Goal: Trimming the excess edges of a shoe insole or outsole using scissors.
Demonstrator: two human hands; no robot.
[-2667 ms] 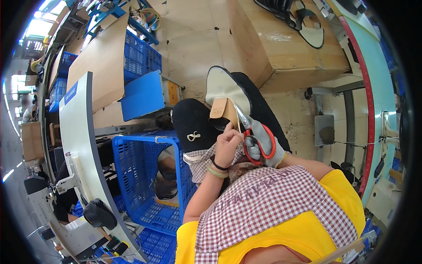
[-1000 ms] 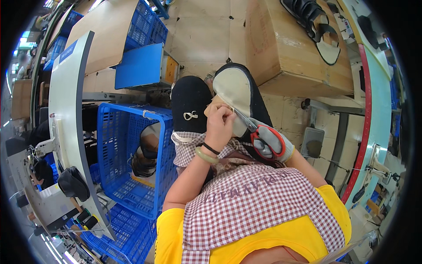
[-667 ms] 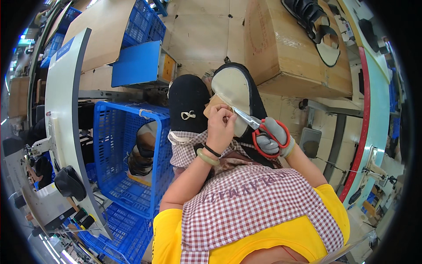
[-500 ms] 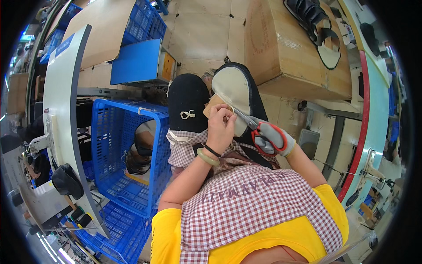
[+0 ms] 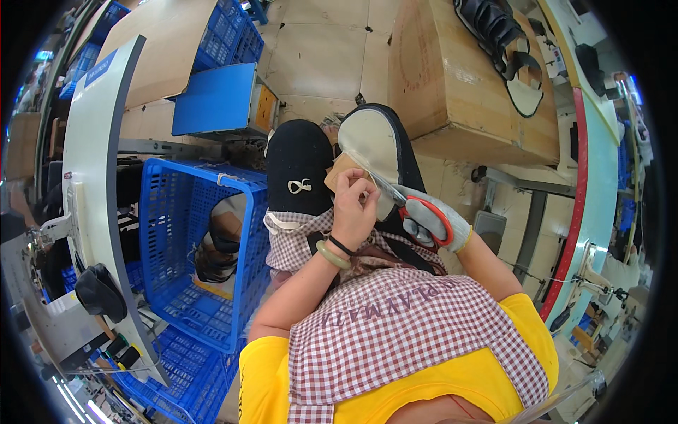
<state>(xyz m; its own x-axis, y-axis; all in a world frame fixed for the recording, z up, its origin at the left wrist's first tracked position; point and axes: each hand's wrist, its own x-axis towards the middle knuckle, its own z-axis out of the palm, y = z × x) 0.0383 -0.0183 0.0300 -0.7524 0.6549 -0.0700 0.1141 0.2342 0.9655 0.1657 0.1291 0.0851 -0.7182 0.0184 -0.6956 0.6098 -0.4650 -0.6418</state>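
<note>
From my remote seat I see one smooth, round-ended cream shoe piece (image 5: 369, 136) with one tan flap (image 5: 340, 168) over the right knee (image 5: 407, 161), where the bare left hand (image 5: 353, 212) bunches its fingers, their pinch too small to tell. The right hand (image 5: 452, 227), in one knit glove, curls its fingers around one pair of red-handled steel scissors (image 5: 393, 193).

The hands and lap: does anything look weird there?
A small cream loop lies on the black cloth left of the left hand, maybe a stray scrap. Only the right hand wears a glove; the left is bare.
</note>
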